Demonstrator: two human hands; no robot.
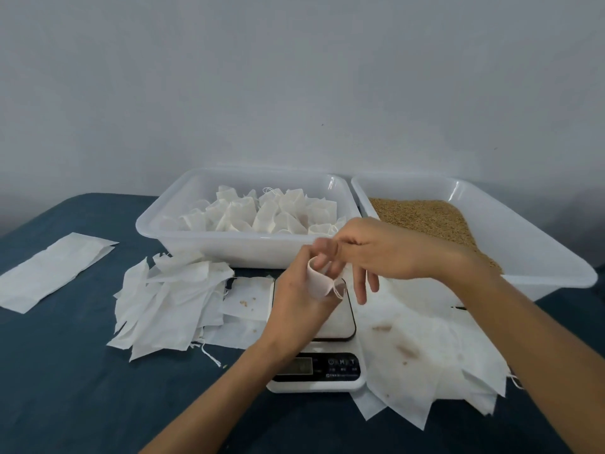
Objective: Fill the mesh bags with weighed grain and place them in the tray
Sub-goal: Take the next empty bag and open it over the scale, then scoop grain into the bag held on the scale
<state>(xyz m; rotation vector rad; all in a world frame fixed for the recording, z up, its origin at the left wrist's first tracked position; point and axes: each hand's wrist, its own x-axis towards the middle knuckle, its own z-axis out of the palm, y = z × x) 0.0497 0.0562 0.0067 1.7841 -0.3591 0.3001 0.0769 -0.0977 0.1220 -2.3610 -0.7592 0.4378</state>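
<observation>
- At frame centre, above the white digital kitchen scale (316,342), the left hand (296,301) grips a small white mesh bag (322,280); the right hand (376,253) pinches its mouth, other fingers loose.
- Risk: a slipped pinch could spill grain.
- Behind: white plastic tray of filled bags (183,239); right, grain tray (523,237).
- Loose empty bags (163,306) crowd the blue worktop (65,371).

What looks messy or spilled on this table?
Stray grain lies on a flat sheet beside the scale, and brownish smudges mark the loose sheets on the right. Empty bags lie in an untidy heap.
</observation>
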